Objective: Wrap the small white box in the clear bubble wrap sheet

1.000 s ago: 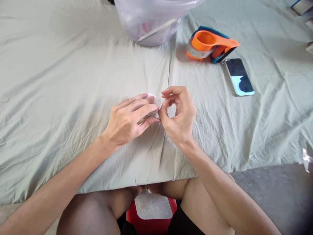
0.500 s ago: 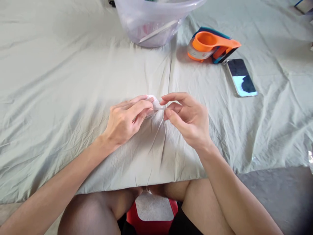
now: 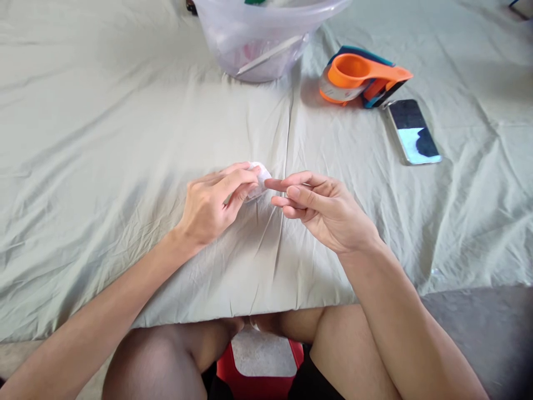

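Observation:
My left hand (image 3: 220, 203) pinches a small white rounded thing (image 3: 262, 181) between thumb and fingers, just above the cloth. It looks soft or papery, but its kind is hard to make out, and the fingers cover much of it. Close on its right is my right hand (image 3: 325, 205), fingers stretched out and pointing left with the thumb lying over them. One fingertip reaches the edge of the white thing; whether it presses on it I cannot tell. Nothing shows in the right hand.
A grey-green cloth (image 3: 125, 128) covers the table. Toward the back stands a translucent purple basin (image 3: 266, 28) with things inside. Right of it lie an orange tape dispenser (image 3: 353, 72) and a phone (image 3: 414, 133). Below the table edge, a red stool (image 3: 258, 383) shows between the legs.
A thin strip stretched between the white thing and my right fingers no longer shows. My right hand has turned and straightened its fingers. The left hand stays about where it was.

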Tool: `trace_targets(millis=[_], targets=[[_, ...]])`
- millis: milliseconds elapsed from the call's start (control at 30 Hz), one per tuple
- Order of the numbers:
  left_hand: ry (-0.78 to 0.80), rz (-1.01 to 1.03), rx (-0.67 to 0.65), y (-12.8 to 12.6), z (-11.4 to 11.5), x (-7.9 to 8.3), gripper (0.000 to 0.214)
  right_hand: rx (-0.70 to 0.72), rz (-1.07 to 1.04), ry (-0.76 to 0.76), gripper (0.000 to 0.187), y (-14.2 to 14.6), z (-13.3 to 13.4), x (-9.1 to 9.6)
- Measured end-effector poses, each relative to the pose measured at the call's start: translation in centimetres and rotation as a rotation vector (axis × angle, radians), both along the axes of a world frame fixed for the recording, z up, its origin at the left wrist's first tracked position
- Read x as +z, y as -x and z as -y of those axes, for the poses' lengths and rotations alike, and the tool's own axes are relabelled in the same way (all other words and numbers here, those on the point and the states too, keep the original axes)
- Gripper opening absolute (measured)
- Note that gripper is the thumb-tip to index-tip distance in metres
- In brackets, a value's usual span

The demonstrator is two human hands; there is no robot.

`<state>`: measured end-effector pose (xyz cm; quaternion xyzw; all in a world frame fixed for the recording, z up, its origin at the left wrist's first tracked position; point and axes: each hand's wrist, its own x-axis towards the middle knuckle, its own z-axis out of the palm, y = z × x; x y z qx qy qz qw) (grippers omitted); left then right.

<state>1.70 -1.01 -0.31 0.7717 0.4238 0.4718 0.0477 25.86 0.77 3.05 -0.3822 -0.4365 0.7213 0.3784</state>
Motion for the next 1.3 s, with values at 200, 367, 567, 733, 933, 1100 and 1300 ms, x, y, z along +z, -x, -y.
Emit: trace_targets(millis=[200,367,567,733,933,1100,1300], targets=[[-0.011,0.003,0.012,0.0,0.1,0.0,0.015,-0.012,-0.015,-0.022,0.020,0.3,0.2,0.0],[0.060,0.046,-0.025,0.0,-0.1,-0.1,0.016,-0.039,0.009,-0.039,0.020,0.2,0.3,0.4],[-0.038,-0.026,-0.090,0.8,-0.5,-0.3,0.026,-0.198,0.059,-0.207,0.022,0.8,1.0,1.6],[0.109,-0.034,-0.197,1.8,-0.2,0.2,0.037,-0.372,0.195,-0.580,0.011,2.5,1.1,1.1],[0.097,-0.075,-0.172,2.1,-0.8,0.0,0.028,-0.304,0.340,-0.856,0.013,3.7,0.7,-1.3],[-0.057,-0.040,-0.161,1.5,-1.4,-0.5,0.020,-0.329,0.358,-0.985,0.023,3.5,0.8,-2.0],[-0.241,-0.204,-0.078,1.6,-1.7,-1.1,0.027,-0.284,0.420,-1.014,0.024,3.2,0.6,-2.2]])
